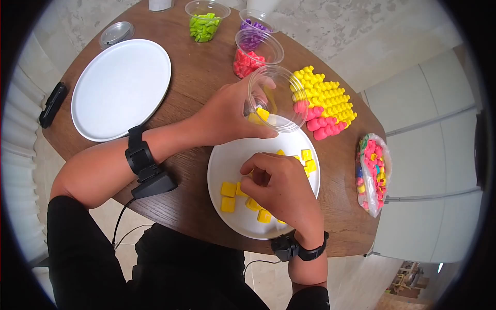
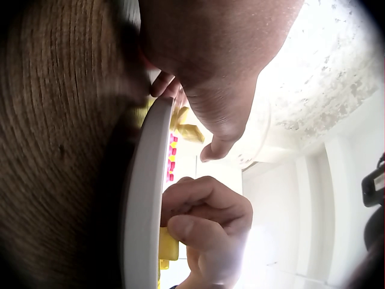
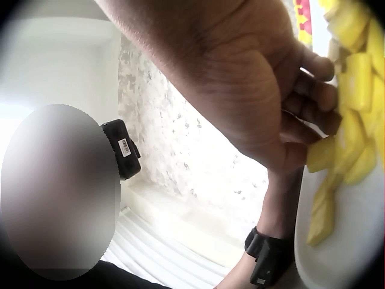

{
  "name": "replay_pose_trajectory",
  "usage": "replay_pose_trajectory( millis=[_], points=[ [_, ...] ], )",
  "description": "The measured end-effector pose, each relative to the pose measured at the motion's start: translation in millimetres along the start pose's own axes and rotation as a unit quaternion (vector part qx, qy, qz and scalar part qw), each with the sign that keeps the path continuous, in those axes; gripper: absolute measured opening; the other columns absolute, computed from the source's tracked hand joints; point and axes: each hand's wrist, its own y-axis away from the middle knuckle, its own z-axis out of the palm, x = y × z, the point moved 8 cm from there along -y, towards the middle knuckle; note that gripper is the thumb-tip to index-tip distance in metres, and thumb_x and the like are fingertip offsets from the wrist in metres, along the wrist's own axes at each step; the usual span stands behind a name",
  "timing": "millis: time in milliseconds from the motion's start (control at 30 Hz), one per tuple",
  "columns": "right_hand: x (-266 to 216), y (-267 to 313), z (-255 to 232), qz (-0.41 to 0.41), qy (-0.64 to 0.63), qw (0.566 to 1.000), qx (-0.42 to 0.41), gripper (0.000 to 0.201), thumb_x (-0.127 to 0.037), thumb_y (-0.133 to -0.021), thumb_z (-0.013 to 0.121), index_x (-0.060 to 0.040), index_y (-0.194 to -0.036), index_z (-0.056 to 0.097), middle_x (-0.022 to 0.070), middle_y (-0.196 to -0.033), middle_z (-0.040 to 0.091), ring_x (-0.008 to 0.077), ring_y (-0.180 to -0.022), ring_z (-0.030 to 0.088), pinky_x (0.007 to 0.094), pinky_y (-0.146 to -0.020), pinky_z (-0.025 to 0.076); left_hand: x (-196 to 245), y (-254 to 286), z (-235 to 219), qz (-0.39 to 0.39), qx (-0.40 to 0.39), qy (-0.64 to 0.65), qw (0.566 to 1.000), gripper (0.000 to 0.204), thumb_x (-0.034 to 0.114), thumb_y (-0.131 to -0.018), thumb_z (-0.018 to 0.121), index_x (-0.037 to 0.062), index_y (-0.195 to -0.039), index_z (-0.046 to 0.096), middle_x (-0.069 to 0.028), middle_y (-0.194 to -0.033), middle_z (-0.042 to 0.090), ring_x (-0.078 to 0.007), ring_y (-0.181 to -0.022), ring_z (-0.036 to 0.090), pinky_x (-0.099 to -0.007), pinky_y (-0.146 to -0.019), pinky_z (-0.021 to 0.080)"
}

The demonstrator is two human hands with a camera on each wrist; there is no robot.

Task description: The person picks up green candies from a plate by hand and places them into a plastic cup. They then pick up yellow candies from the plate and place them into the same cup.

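My left hand [image 1: 232, 111] grips a clear plastic cup [image 1: 289, 95] tilted over the near white plate [image 1: 219, 214]. A few yellow pieces [image 1: 258, 115] lie inside the cup. Above the plate, my right hand [image 1: 276, 186] has its fingers loosely bent, with a gap between thumb and index fingertip. The right wrist view puts the thumb tip right at a small yellow block [image 3: 322, 154]. More shiny, squarish yellow pieces [image 1: 228, 204] are scattered on the plate around that hand; some are hidden under it.
Another white plate [image 1: 121, 90] lies at the left, near a clear lid [image 1: 117, 33] and a black device [image 1: 52, 105]. Cups of green [image 1: 204, 27], purple [image 1: 253, 36] and pink [image 1: 248, 64] pieces stand at the back. Yellow-and-pink knobbly figures [image 1: 330, 106] and a bag of coloured pieces [image 1: 373, 173] are at the right.
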Motion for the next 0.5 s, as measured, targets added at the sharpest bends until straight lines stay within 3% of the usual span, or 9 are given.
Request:
replay_pose_trajectory(
  millis=[400, 467, 500],
  points=[
    [0.7, 0.5, -2.4, -0.021, -0.006, 0.999, 0.027, 0.010, -0.003, -0.087, 0.072, 0.0025, -0.096, 0.074, 0.0129, -0.078, 0.071, 0.0224, -0.066, 0.068, 0.0342, -0.067, 0.055, -2.6, -0.3, 1.3, 0.008, -0.002, -0.006, 1.000, 0.091, 0.036, -0.070, 0.100, 0.0053, -0.142, 0.054, -0.0088, -0.104, 0.069, -0.0182, -0.082, 0.063, -0.0340, -0.080, 0.054],
    [2.1, 0.2, -1.0, 0.000, -0.013, 1.000, 0.010, 0.010, -0.009, -0.088, 0.074, -0.0007, -0.092, 0.074, 0.0171, -0.085, 0.075, 0.0341, -0.076, 0.074, 0.0422, -0.072, 0.057, -2.6, -0.4, 1.3, 0.008, -0.002, -0.005, 1.000, 0.090, 0.036, -0.070, 0.100, 0.0054, -0.142, 0.054, -0.0086, -0.103, 0.069, -0.0181, -0.082, 0.063, -0.0340, -0.080, 0.054],
    [0.7, 0.5, -2.0, -0.001, -0.013, 1.000, 0.010, 0.010, -0.009, -0.088, 0.074, -0.0007, -0.092, 0.074, 0.0171, -0.085, 0.075, 0.0341, -0.076, 0.074, 0.0422, -0.072, 0.057, -2.3, -0.6, 1.4, 0.011, -0.001, -0.005, 1.000, 0.090, 0.037, -0.071, 0.099, 0.0057, -0.142, 0.054, -0.0085, -0.103, 0.068, -0.0181, -0.082, 0.063, -0.0340, -0.080, 0.054]
  ],
)
